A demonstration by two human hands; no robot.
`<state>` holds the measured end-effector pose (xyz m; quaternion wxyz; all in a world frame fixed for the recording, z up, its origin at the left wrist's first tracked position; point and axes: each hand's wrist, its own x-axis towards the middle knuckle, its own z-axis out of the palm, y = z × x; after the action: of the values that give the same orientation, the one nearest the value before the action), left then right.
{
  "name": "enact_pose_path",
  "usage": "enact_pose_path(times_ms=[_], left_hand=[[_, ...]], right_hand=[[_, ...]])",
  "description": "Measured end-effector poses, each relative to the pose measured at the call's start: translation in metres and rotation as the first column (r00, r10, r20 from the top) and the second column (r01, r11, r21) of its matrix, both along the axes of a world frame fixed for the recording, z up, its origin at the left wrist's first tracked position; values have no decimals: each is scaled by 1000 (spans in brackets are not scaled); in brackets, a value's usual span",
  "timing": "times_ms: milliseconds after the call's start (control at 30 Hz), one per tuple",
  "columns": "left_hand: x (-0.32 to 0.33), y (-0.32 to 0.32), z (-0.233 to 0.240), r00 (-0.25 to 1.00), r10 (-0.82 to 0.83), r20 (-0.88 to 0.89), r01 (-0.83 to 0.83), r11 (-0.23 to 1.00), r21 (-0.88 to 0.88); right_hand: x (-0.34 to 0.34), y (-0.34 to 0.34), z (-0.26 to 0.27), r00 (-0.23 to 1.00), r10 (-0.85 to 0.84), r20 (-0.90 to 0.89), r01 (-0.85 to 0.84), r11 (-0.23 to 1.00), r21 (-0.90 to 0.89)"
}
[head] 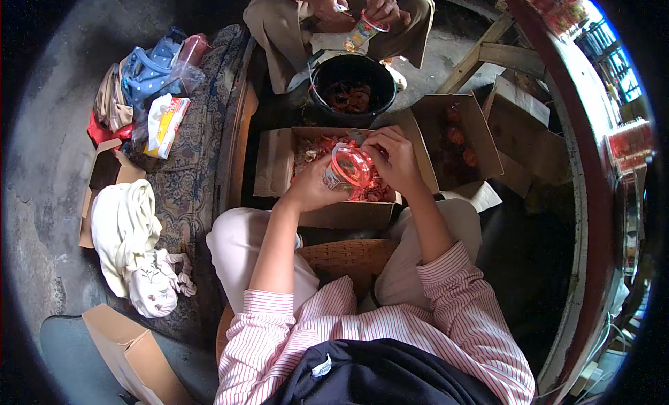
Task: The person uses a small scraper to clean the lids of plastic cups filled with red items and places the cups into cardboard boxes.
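Observation:
My left hand (312,184) grips a clear printed plastic cup (334,179) around its side, tilted so its glossy red rim (353,164) faces up. At the right of that rim is my right hand (392,156), its fingers curled in close. What those fingers may hold is hidden. Both hands are above an open cardboard box (345,215) heaped with red scraps (313,143). The box stands in front of my knees.
Beyond the box is a black bucket (326,65) with reddish scraps inside. Across from me a seated person's hands (384,7) hold another cup (361,35). On the right, a cardboard box (483,122) contains red round pieces. Cloths (125,232) and a tissue pack (168,125) lie left.

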<state>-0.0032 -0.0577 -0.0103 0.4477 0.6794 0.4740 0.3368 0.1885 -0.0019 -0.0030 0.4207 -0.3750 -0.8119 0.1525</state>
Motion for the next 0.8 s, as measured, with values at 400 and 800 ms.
enact_pose_path(times_ms=[400, 800], left_hand=[[5, -3, -10, 994, -94, 47, 93, 995, 29], [0, 6, -2, 908, 412, 75, -418, 903, 98]], right_hand=[[3, 6, -1, 986, -59, -159, 45, 994, -96], [4, 13, -37, 977, -213, 31, 215, 973, -80]])
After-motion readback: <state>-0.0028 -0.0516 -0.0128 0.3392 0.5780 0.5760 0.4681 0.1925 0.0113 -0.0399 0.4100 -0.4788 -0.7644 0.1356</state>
